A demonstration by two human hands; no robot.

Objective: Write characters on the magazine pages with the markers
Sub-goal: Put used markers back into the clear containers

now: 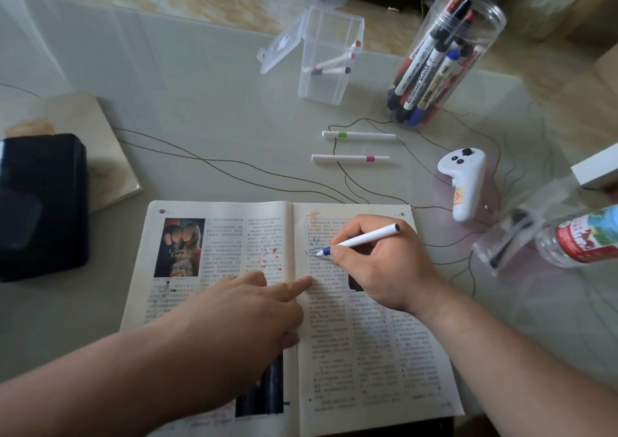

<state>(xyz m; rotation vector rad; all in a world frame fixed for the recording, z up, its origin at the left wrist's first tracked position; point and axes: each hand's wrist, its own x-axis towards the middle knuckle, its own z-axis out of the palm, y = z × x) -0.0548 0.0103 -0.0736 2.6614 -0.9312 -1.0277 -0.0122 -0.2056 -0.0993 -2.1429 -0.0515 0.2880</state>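
Right hand [384, 262] grips white blue-tipped marker [359, 240], tip on right page of open magazine [368, 353], at blue scrawl. Left hand [254, 306] flat, forefinger straight, pressing page near gutter. Magazine lies on bench [200, 119], near edge. Beyond, loose: green-banded marker [358, 135], pink-banded marker [349, 158]. Clear box [321, 78], lid flipped open, holds few white markers. Round clear jar [444, 65] crammed with pens; one reads "WHITEBOARD MARKER".

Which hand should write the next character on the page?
Right hand: it grips the blue marker with its tip on the right page. The left hand holds nothing; its finger presses the magazine.
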